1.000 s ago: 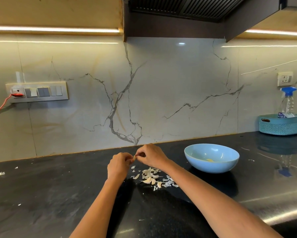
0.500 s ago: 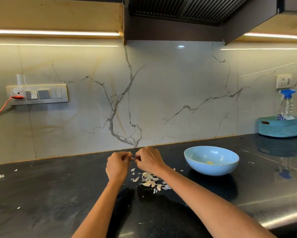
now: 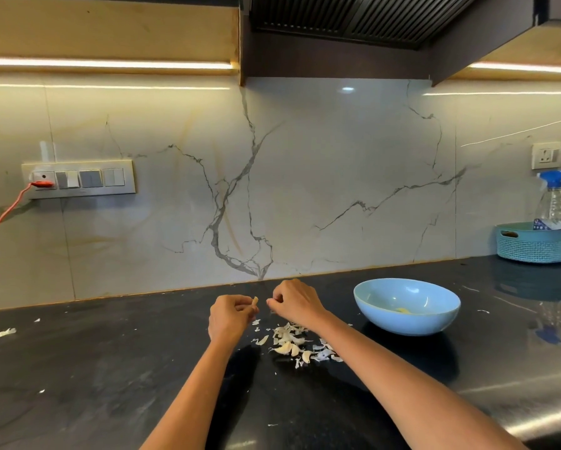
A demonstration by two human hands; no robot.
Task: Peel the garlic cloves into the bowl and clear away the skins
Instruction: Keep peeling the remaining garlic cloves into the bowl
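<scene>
Two hands: both raised just above the black worktop (image 3: 77, 368), near its back edge, a small gap between them.
Left hand (image 3: 228, 316): fingers curled, thumb and fingertips pinching a garlic clove (image 3: 255, 301) whose pale tip sticks up past the knuckles.
Right hand (image 3: 293, 302): fingers curled in tight, tips pinched together at the side facing the clove; whether a scrap of skin sits between them is too small to tell.
Skins and cloves (image 3: 292, 344): a loose pile lying on the worktop directly below and just in front of the hands, partly under the right forearm.
Bowl (image 3: 406, 305): light blue, to the right of the pile, near but not touching the right hand; something pale yellow lies in its bottom.
Stray skins (image 3: 4, 332): small flecks toward the left edge.
Basket (image 3: 537, 243): teal, in the far right back corner, a spray bottle (image 3: 553, 198) standing in it.
Open room: broad bare worktop to the left of the hands and along the front edge.
</scene>
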